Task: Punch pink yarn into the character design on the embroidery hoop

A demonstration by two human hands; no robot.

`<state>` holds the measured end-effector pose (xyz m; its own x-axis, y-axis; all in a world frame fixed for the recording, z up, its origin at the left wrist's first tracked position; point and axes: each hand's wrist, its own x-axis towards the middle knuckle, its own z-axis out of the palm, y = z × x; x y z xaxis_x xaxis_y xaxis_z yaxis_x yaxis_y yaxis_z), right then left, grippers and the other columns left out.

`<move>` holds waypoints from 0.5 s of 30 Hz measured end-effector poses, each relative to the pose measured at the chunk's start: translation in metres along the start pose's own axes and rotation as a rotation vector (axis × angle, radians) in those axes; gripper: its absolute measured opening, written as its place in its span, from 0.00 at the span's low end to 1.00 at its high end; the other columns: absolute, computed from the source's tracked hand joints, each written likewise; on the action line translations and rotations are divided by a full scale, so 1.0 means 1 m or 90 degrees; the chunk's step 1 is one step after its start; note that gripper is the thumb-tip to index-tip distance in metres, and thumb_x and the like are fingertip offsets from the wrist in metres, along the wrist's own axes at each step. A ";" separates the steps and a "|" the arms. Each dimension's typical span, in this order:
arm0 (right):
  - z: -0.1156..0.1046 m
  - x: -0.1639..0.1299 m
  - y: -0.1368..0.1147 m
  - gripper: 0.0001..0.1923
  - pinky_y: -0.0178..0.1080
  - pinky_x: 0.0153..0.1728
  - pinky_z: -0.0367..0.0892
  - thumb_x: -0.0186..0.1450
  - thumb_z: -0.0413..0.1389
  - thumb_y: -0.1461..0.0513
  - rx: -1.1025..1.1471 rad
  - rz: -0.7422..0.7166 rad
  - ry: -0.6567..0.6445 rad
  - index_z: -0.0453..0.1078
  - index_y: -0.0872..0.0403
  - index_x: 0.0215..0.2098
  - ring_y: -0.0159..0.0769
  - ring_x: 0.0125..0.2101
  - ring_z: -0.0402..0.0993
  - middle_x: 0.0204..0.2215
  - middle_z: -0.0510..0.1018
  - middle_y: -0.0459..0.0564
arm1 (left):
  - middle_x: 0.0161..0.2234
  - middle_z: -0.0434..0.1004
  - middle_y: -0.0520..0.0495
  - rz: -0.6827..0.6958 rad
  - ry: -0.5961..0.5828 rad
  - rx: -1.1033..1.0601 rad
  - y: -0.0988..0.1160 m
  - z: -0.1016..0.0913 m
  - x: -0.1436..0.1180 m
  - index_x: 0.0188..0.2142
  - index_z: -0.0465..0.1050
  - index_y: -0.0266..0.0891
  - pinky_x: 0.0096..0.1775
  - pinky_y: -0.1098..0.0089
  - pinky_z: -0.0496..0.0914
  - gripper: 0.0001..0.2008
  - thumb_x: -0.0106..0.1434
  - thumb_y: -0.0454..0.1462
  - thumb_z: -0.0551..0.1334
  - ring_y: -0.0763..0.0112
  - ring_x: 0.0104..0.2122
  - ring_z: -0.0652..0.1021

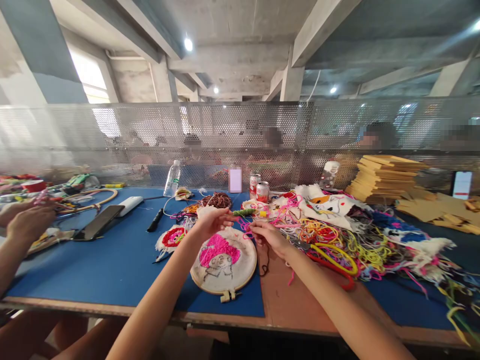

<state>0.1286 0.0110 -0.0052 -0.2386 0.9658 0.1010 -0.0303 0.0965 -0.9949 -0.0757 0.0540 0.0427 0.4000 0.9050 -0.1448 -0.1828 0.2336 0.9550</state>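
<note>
Both hands work just above the far rim of the hoop [224, 261], which lies flat on the blue table [123, 260] with a pink stitched patch on its cloth. The left hand [210, 220] is closed around a green-wrapped tool [243, 212], its tip pointing right. The right hand [267, 235] pinches pink yarn [245, 227] close to that tip. This looks like threading the tool; the next move calls for a steady pinch and a fine aim at the tip. Right of the hoop sprawls a yarn heap [348, 245]; beyond the hoop stand two cans [259, 189] before a mesh screen [240, 135]. Left of the hoop, another person's hands [28, 220] are at work. Bare concrete beams run overhead.
</note>
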 end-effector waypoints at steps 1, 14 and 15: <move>-0.003 0.000 -0.002 0.11 0.30 0.18 0.52 0.55 0.56 0.55 -0.054 -0.023 0.014 0.66 0.54 0.28 0.26 0.16 0.57 0.16 0.62 0.39 | 0.32 0.78 0.40 0.057 0.027 0.051 0.008 -0.003 -0.004 0.30 0.72 0.33 0.18 0.79 0.63 0.09 0.59 0.37 0.58 0.73 0.23 0.76; -0.018 -0.001 -0.002 0.07 0.30 0.29 0.56 0.64 0.49 0.61 -0.754 -0.233 0.140 0.68 0.51 0.34 0.33 0.32 0.72 0.34 0.77 0.47 | 0.37 0.75 0.41 0.355 0.264 0.858 -0.024 0.005 0.011 0.44 0.73 0.37 0.37 0.69 0.65 0.23 0.52 0.22 0.51 0.63 0.33 0.75; -0.017 -0.001 0.000 0.07 0.30 0.28 0.56 0.64 0.48 0.61 -0.756 -0.238 0.142 0.68 0.51 0.35 0.32 0.31 0.72 0.33 0.77 0.46 | 0.38 0.75 0.41 0.346 0.204 0.863 -0.035 0.005 0.014 0.44 0.73 0.38 0.37 0.70 0.65 0.25 0.51 0.21 0.50 0.63 0.34 0.75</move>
<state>0.1453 0.0139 -0.0056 -0.2320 0.8414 0.4881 0.8550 0.4157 -0.3101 -0.0590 0.0568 0.0088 0.3166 0.8502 0.4205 0.7816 -0.4851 0.3922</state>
